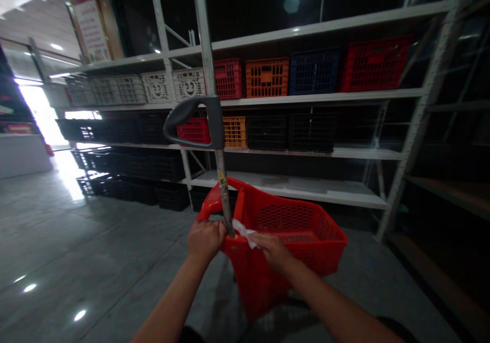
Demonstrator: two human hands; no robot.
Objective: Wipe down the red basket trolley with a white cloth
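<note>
- Red plastic basket (pixel 264 282) hung in front of the body, held up by both hands at its near rim, not resting on anything visible.
- Left hand (pixel 205 241): fingers closed round the rim, just beside the metal pole (pixel 224 195); the nearer hand to it.
- Right hand (pixel 272 251): on the rim right of the pole, fingers together over a white cloth (pixel 245 232). Could not tell if it was pinched.
- Long axis ran forward from the hands toward the shelf, tilted down at the near end.
- Pole rose from the rim, topped by a grey handle (pixel 195 118).
- White steel shelving (pixel 291 185) stood ahead, with a red crate (pixel 375 65) on its top shelf and a black crate (pixel 312 132) below.
</note>
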